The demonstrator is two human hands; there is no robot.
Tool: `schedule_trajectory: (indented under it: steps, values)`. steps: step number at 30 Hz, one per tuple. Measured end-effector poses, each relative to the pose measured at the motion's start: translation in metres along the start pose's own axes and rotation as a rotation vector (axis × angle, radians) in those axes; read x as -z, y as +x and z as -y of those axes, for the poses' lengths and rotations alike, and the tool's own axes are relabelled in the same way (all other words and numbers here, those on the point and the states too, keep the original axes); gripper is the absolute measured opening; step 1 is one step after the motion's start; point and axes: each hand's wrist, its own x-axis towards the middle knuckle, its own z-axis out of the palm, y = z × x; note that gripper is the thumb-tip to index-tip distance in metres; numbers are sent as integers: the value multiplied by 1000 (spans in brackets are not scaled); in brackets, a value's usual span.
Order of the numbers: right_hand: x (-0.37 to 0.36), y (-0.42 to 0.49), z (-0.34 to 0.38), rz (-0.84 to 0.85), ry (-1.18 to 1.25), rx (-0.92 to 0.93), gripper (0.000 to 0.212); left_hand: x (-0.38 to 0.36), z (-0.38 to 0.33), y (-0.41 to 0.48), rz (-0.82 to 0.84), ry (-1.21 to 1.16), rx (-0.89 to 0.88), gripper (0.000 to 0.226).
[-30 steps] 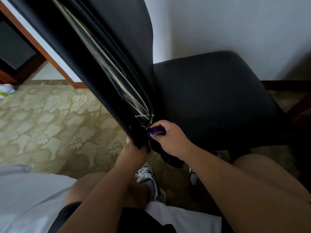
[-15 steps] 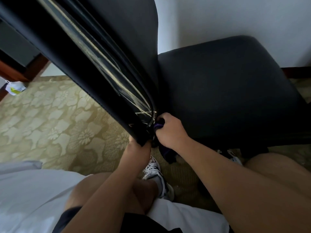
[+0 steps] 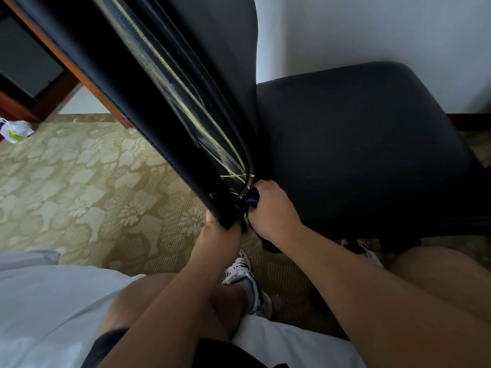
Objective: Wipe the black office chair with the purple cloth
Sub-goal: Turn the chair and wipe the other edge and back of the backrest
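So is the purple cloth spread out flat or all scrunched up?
Scrunched up: the right hand grips the purple cloth in a bunch, with one dark end dangling below.

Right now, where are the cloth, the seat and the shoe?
cloth (image 3: 252, 201), head view, the bright purple fold.
seat (image 3: 358, 144), head view, middle of the cushion.
shoe (image 3: 240, 265), head view, its patterned toe.

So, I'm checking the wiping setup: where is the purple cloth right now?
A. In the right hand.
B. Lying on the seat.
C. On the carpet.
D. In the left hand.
A: the right hand grips the purple cloth at the base of the black office chair, while the left hand grips the backrest's lower end.
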Motion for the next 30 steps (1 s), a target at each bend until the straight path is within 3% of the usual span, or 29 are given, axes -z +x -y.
schedule_trajectory:
  steps: [5, 12, 16, 20, 24, 30]
  values:
    - [-1, 3, 2, -67, 56, -51, 36, 0, 0, 2, -3, -19, 25, 36]
    - [26, 11, 8, 225, 736, -301, 67, 0, -1, 5, -11, 16, 15, 37]
    - [26, 12, -4, 255, 923, -304, 36, 0, -1, 4, -20, -31, 18, 35]
    - [11, 5, -8, 179, 813, -269, 25, 1, -1, 2, -13, -44, 17, 39]
    - [3, 3, -6, 138, 540, -192, 27, 1, -1, 4, -1, -16, 6, 37]
    - [7, 3, -6, -80, 314, -80, 35, 1, -1, 4, 6, -14, 21, 48]
